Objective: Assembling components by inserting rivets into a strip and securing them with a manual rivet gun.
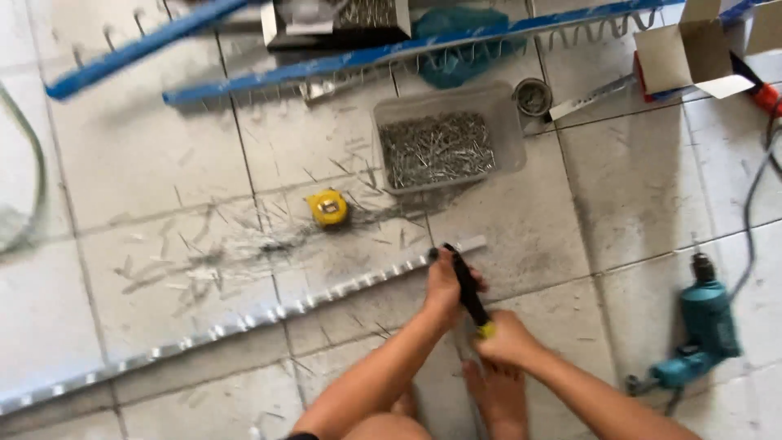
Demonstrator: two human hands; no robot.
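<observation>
Gripping a black-handled tool (467,285) at lower centre, the left hand (444,287) and right hand (505,336) closed around it over the metal strip (244,322).

We see a long metal strip (244,319) lying flat on the tiled floor, running on a slant from the lower left edge up toward the middle right; it is pale and shiny, with a row of evenly spaced raised tabs along its length; its right end sits just past our hands. A tool with a black handle (467,289) crosses that end, tilted, with a yellow band at its lower end; both our hands grip it.
</observation>
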